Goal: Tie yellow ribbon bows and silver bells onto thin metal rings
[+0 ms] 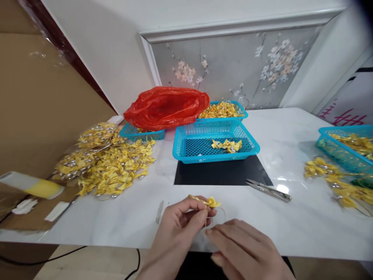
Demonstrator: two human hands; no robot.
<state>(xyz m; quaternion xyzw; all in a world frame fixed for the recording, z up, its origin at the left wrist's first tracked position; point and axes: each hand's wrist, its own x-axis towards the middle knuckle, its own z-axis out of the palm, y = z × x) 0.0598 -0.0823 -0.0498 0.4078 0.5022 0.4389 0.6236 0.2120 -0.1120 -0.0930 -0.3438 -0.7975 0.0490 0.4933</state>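
My left hand (177,227) pinches a small yellow ribbon bow (213,202) with a gold cord at the near edge of the white table (285,128). Just to its right, my right hand (244,249) has its fingers closed by the thin loop of cord that hangs from the bow; I cannot tell for sure whether it grips the cord. A pair of thread snips (269,190) lies on the table to the right of the bow. Beyond them a blue basket (214,143) holds a few finished yellow bows (226,145).
A large heap of yellow bows (107,161) lies at the left. A red plastic bag (166,107) covers another blue basket, and a further basket (223,109) of bows stands behind. More bows (338,181) and a basket (346,147) are at the right. A black mat (221,173) lies in the middle.
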